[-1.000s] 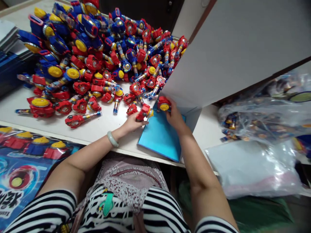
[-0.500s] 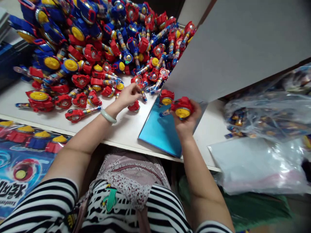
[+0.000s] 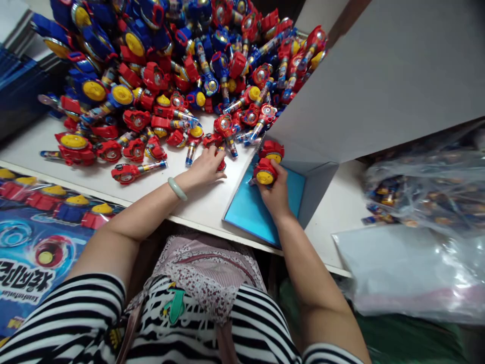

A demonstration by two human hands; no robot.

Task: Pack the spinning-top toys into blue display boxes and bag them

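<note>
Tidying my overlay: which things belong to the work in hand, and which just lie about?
In use: right hand, holding a red toy; left hand, by the toy pile; blue-bottomed box.
Probably lying about: clear plastic bag; printed blue packaging.

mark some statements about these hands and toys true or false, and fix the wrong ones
1. The right hand holds a red plastic toy with a yellow disc. True.
2. A pale green bangle is worn on the right arm. False: it is on the left.
3. A flat bright blue panel lies beneath the right hand. True.
4. The left hand is over that panel. False: it is over the white tabletop.
</note>
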